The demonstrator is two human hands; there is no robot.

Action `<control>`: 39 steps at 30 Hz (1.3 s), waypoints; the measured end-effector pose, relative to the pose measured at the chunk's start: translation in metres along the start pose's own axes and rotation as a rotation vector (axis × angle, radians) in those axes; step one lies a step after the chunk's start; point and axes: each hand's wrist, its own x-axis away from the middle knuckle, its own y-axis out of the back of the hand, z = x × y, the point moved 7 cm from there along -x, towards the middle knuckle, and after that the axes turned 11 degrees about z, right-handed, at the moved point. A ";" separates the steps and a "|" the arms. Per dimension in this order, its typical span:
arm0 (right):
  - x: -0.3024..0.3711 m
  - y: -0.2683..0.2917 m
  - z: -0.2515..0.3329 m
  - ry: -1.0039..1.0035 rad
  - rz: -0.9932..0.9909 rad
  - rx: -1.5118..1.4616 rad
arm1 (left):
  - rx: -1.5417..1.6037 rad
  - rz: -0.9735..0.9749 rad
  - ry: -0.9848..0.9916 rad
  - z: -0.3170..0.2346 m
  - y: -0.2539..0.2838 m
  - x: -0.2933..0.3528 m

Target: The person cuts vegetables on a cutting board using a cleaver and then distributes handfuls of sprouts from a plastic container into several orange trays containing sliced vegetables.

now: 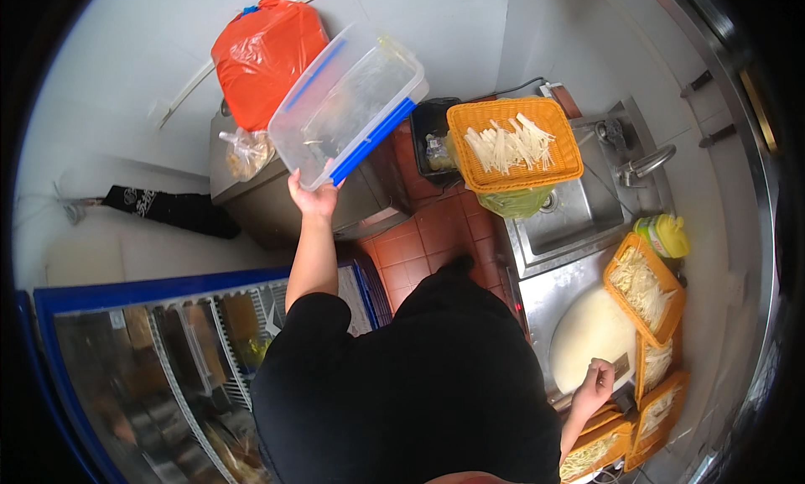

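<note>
My left hand point(315, 197) grips the near end of a clear plastic storage box point(360, 90) with blue side latches. Tilted up in front of me, the box looks nearly bare inside, with a few small pale bits. My right hand point(594, 385) is closed, its fingers curled together, and nothing shows in it. It hovers by the near edge of a round white cutting board point(579, 333) on the steel counter. Close by stand several orange woven baskets point(650, 438) of enoki mushrooms and other pale strands.
An orange basket point(470, 169) of white strips stands by the steel sink point(579, 228), over a green bag. A yellow-green bottle point(662, 235) stands near the tap. A red bag point(264, 60) rests on the steel cabinet point(277, 203). A blue-framed glass-front fridge point(168, 295) is at left.
</note>
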 end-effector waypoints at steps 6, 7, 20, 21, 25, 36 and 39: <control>-0.013 -0.008 -0.010 0.015 0.136 0.028 | -0.037 -0.104 -0.027 -0.043 0.060 0.072; -0.016 -0.011 -0.005 0.020 0.145 0.031 | -0.053 -0.160 -0.025 -0.051 0.073 0.077; -0.036 -0.049 0.023 0.025 0.189 0.059 | -0.020 -0.429 0.026 -0.105 0.150 0.002; -0.035 -0.055 0.025 0.015 0.195 0.062 | -0.027 -0.456 0.024 -0.109 0.159 -0.003; -0.035 -0.087 0.043 -0.060 0.250 0.061 | -0.043 -0.396 -0.006 -0.125 0.187 -0.021; -0.059 -0.149 0.082 0.056 0.354 0.107 | -0.073 -0.088 0.135 -0.106 0.208 0.021; -0.060 -0.144 0.073 0.050 0.358 0.059 | -0.015 -0.064 -0.011 -0.090 0.230 0.058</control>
